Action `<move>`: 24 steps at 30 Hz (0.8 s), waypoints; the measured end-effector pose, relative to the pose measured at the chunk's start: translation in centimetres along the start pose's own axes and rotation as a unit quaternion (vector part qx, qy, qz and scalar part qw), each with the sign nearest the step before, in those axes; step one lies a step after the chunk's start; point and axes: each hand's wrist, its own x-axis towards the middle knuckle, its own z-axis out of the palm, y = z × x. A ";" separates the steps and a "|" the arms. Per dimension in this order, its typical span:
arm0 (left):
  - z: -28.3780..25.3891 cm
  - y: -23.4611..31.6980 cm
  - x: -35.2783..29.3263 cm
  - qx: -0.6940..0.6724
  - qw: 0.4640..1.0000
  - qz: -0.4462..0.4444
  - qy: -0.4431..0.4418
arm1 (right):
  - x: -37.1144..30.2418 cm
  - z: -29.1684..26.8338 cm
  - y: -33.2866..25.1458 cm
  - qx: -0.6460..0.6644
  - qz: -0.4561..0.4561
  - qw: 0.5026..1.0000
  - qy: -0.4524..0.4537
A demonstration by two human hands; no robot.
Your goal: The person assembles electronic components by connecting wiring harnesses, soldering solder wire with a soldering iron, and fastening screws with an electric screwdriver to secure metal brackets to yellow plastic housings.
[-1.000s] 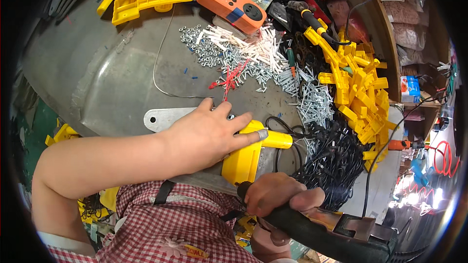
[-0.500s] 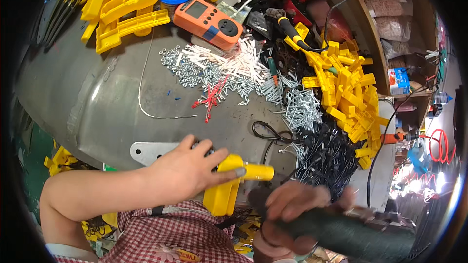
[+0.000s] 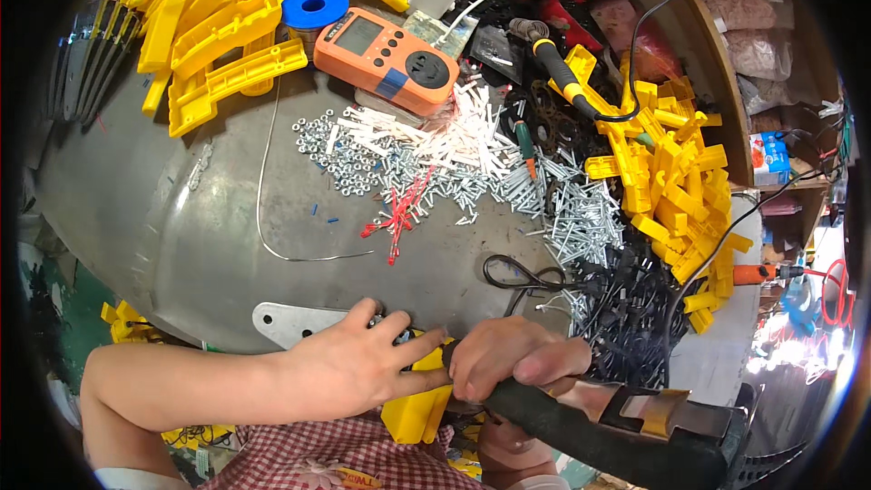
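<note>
My left hand (image 3: 358,358) is closed round a yellow plastic housing (image 3: 417,413) at the near edge of the table. A silver metal plate (image 3: 295,320) with a hole at its rounded end sticks out to the left, beyond the fingers. My right hand (image 3: 508,358) grips a thick black tool (image 3: 608,431) with a metal clip-like part on its side, slanting down to the right. The front end of this tool meets the housing beside my left fingertips; the exact contact is hidden behind the hands.
Piled screws (image 3: 585,218), nuts (image 3: 340,150) and white sleeves (image 3: 454,132) lie ahead. Beyond them sits an orange meter (image 3: 386,59) with a blue-topped spool (image 3: 315,7). Yellow parts (image 3: 676,177) and black cords (image 3: 626,313) heap on the right; a soldering iron (image 3: 558,73) lies behind.
My right hand has moved up and left with the black tool, bringing its front end to the yellow housing. The view has shifted slightly; my left hand still grips the housing.
</note>
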 end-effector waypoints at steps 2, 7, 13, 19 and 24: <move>0.0 0.1 0.0 -0.006 1.000 -0.006 -0.015 | -0.1 0.1 0.1 0.002 0.000 1.000 -0.026; -0.1 0.3 0.3 0.041 0.998 0.003 -0.038 | -2.5 2.2 -0.1 -0.160 -0.014 0.983 0.091; 0.7 0.3 0.2 0.021 1.000 0.004 -0.005 | -2.3 2.1 -4.2 -0.079 -0.014 0.933 0.351; 0.3 -0.6 -0.9 -0.062 0.993 -0.087 0.042 | -6.5 -1.5 -5.4 0.153 0.012 0.812 0.563; 0.3 0.4 -0.6 -0.053 0.982 -0.177 0.043 | -11.4 -3.9 -5.1 0.221 0.000 0.751 0.622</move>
